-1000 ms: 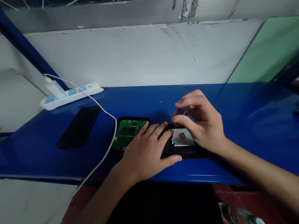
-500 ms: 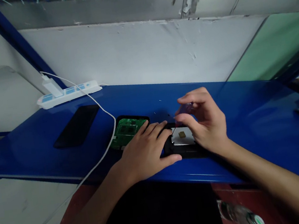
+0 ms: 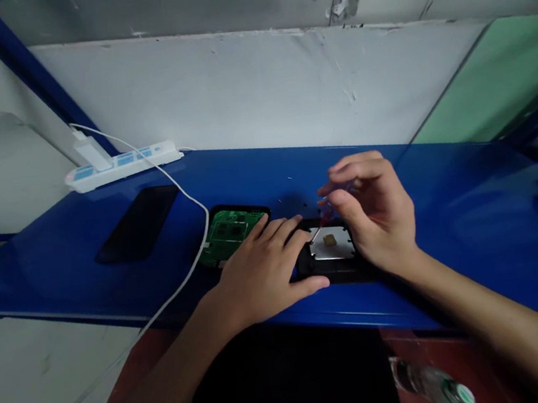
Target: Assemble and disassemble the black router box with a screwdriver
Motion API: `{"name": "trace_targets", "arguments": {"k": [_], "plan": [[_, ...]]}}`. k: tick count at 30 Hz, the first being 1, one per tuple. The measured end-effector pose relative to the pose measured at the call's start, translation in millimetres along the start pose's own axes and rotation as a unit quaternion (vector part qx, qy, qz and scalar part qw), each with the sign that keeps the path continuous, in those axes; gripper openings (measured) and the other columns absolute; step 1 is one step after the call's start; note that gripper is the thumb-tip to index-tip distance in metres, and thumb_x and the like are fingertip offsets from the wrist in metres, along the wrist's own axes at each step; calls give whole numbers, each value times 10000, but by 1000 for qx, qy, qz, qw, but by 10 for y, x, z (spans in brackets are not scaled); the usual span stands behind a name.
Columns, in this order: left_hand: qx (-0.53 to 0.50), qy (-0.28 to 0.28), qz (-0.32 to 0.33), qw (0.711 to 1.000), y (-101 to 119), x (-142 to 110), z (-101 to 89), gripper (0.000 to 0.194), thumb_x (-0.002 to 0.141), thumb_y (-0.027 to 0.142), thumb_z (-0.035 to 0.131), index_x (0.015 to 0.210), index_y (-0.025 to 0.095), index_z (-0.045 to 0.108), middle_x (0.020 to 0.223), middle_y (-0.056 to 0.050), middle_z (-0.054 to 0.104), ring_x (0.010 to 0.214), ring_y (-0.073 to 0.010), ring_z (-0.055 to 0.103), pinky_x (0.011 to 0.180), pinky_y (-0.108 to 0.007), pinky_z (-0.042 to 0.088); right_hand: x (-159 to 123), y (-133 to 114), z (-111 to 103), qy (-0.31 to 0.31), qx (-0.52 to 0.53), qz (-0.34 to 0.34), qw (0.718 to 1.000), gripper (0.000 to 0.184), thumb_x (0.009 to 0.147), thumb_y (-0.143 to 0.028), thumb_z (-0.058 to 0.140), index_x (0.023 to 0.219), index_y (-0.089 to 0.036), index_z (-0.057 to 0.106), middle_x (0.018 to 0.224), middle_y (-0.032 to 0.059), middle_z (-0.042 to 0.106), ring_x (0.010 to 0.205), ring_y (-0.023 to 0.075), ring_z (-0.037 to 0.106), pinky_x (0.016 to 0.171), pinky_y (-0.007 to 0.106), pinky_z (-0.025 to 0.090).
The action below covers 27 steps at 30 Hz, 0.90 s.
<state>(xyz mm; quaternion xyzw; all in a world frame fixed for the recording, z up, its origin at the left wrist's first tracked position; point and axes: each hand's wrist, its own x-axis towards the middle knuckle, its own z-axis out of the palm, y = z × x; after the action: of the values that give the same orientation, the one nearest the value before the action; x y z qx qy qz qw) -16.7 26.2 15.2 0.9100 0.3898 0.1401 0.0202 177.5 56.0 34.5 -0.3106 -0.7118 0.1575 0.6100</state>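
A black plastic housing (image 3: 340, 270) lies at the front of the blue table, with a silver metal plate (image 3: 341, 245) inside that bears a small tan square pad (image 3: 329, 240). My right hand (image 3: 382, 213) grips a screwdriver (image 3: 326, 212) with a see-through purplish handle; its thin shaft slants down to the plate's left edge. Spread flat, my left hand (image 3: 268, 268) rests its fingers on the left side of the housing. Partly under that hand sits a green circuit board (image 3: 230, 229) in a black case.
A white cable (image 3: 189, 199) runs from a charger in the power strip (image 3: 125, 166) across the blue table (image 3: 430, 220), passing over the board's left edge. A dark flat panel (image 3: 138, 224) lies at left. Tiny bits lie behind the housing. A bottle (image 3: 434, 383) is below the table edge.
My right hand has shifted slightly right and its fingers have turned around the screwdriver handle, uncovering more of the metal plate. My left hand stays in place.
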Motion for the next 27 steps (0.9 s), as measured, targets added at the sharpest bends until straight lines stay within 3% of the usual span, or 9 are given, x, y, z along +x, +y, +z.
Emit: {"name": "trace_targets", "arguments": {"k": [6, 10, 13, 16, 20, 23, 27], "plan": [[6, -5, -1, 1000, -2, -5, -1, 597, 916, 649, 571, 1281, 177, 548, 1474, -146, 512, 1390, -315, 454, 1215, -533, 242, 3, -40, -13, 15, -54, -46, 997, 202, 882, -213, 706, 1061, -283, 643, 965, 23, 637, 835, 174, 644, 656, 340, 587], [4, -4, -2, 1000, -1, 0, -8, 585, 916, 646, 571, 1277, 187, 549, 1473, -138, 515, 1396, -313, 446, 1216, -532, 239, -43, -122, -33, -34, -37, -10, 999, 295, 978, -195, 532, 1256, -285, 574, 1114, 42, 698, 901, 186, 701, 765, 394, 615], [0, -3, -3, 1000, 2, 2, -9, 598, 912, 648, 577, 1282, 179, 547, 1472, -141, 516, 1395, -314, 446, 1216, -529, 242, -52, -113, -47, -58, -16, -29, 998, 272, 1003, -220, 466, 1240, -274, 589, 1202, 67, 675, 984, 213, 692, 788, 431, 613], [-6, 1, -4, 1000, 3, 1, -6, 589, 914, 637, 581, 1286, 181, 547, 1469, -135, 520, 1396, -318, 447, 1219, -537, 232, -33, -49, -58, -39, -32, -53, 997, 219, 936, -274, 627, 1153, -297, 639, 1125, 63, 629, 925, 213, 670, 754, 437, 612], [-11, -1, -3, 1000, 1, 0, -9, 571, 915, 634, 579, 1276, 193, 552, 1470, -125, 523, 1391, -321, 453, 1218, -545, 231, -6, -1, -63, -10, -64, -80, 995, 279, 824, -284, 782, 1083, -325, 685, 961, 28, 586, 785, 178, 631, 667, 394, 603], [-4, -3, -2, 1000, -4, -2, -13, 584, 914, 640, 576, 1283, 190, 544, 1471, -136, 519, 1388, -323, 456, 1213, -549, 240, -18, -41, -53, -15, -52, -57, 997, 335, 858, -238, 742, 1171, -323, 655, 969, 21, 646, 808, 181, 663, 693, 385, 617], [3, 1, 3, 1000, -7, -8, -5, 590, 920, 643, 565, 1287, 182, 543, 1474, -143, 512, 1398, -322, 441, 1215, -542, 237, -50, -94, -33, -44, -21, 0, 999, 351, 953, -186, 587, 1286, -292, 562, 1175, 47, 694, 936, 191, 711, 798, 406, 632]]}}
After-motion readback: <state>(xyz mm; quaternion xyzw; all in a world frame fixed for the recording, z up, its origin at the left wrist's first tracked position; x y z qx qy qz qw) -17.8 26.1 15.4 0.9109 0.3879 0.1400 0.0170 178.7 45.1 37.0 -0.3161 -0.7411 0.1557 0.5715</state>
